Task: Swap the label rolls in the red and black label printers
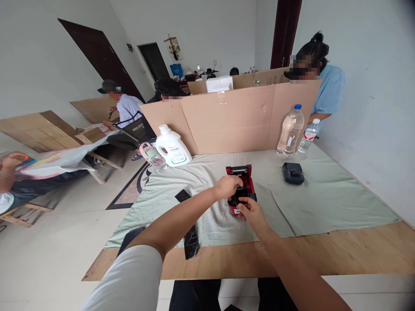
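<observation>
A small red and black device (241, 183) with its lid up sits on the pale green cloth (324, 194) in the middle of the wooden table (356, 250). My left hand (228, 185) rests on top of the device's left side, fingers curled into its open compartment. My right hand (251, 211) grips the device's near end from below and right. A black strip (190, 235) lies on the cloth under my left forearm.
A black device (293, 172) lies to the right. A white detergent bottle (173, 147) and two clear water bottles (290, 131) stand against a cardboard divider (233, 116). A person sits behind the divider at the right; others work at the left.
</observation>
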Motion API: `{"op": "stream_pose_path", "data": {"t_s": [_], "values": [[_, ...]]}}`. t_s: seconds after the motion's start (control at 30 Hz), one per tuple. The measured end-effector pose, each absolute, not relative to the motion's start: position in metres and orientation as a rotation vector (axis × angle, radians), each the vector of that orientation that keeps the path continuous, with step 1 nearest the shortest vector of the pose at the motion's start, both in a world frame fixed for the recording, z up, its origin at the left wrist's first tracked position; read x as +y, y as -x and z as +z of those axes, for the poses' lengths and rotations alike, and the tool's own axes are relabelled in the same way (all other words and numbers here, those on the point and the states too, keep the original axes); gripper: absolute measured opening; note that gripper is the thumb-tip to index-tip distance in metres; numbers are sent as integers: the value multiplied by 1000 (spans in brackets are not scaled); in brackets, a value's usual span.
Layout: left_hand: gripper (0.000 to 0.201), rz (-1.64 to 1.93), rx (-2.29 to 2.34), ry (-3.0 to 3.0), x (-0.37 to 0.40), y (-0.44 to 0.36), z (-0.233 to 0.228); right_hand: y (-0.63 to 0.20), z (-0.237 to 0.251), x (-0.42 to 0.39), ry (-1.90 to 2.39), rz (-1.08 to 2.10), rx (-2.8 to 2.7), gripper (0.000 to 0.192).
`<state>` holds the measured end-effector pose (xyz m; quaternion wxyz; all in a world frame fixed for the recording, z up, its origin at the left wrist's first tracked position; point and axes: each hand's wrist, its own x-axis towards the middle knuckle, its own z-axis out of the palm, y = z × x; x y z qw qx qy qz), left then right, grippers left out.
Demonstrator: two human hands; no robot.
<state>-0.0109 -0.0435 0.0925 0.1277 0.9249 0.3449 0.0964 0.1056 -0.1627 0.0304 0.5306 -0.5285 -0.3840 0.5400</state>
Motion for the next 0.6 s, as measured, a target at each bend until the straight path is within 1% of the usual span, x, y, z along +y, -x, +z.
{"op": "stream_pose_path", "data": {"t_s": [0.13, 0.3, 0.43, 0.6], "values": [[40, 611, 1217, -2679, -26, 13, 104, -106, 33, -166, 1278, 1266, -921, 35], [41, 550, 1234, -2628, -14, 11, 90, -108, 31, -168, 1294, 1269, -935, 38], [36, 602, 1183, -2578, -31, 18, 80, -110, 30, -171, 1274, 1287, -952, 41], [40, 695, 1038, -2583, -50, 28, 72, -109, 27, -173, 1272, 1286, -962, 43]]}}
